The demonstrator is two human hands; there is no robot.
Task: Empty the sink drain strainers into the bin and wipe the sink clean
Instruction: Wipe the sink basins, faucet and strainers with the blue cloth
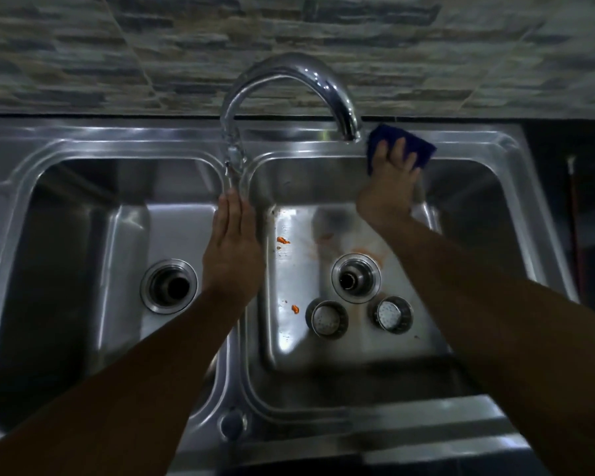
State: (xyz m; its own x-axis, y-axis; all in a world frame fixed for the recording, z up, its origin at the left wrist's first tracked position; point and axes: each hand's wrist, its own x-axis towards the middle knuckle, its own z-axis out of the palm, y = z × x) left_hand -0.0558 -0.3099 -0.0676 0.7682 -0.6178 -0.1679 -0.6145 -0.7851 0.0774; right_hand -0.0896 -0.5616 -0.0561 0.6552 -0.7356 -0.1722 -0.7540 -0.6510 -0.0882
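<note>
While the left hand (232, 249) lies flat beneath the tap (289, 68) — seemingly rinsing — the right hand (389, 182) presses the cloth (423, 147) flat beside it, wiping the sink (117, 140).

The double-bowl steel sink (117, 139) is smooth metal with a soft sheen, and the curved chrome tap (323, 84) is mirror-glossy. The dark blue cleaning cloth (423, 149) looks matt; the grey stone-pattern wall tiles (83, 46) look rough.

strainers (327, 319) (390, 315) x2, basins (83, 269) (468, 201) x2, cloth (421, 149) x1
</note>
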